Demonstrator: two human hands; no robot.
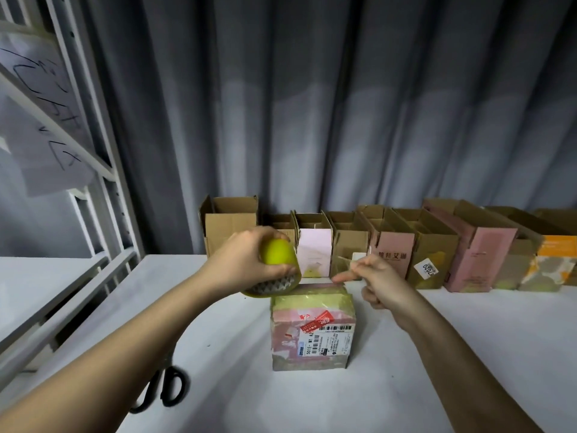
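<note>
A taped cardboard parcel [312, 326] with a shipping label and a red sticker stands on the white table [437, 370]. My left hand [246, 264] grips a yellow-green tape dispenser [278, 270] and holds it tilted over the parcel's far left top edge. My right hand [374, 276] hovers over the parcel's far right corner. Its thumb and a finger pinch a strip of clear tape [346, 264], and one finger points left toward the dispenser.
A row of open cardboard boxes [390, 245], some pink or orange, lines the table's back edge before a grey curtain. Black-handled scissors [168, 389] lie under my left forearm. White metal shelving [93, 170] with paper signs stands at the left.
</note>
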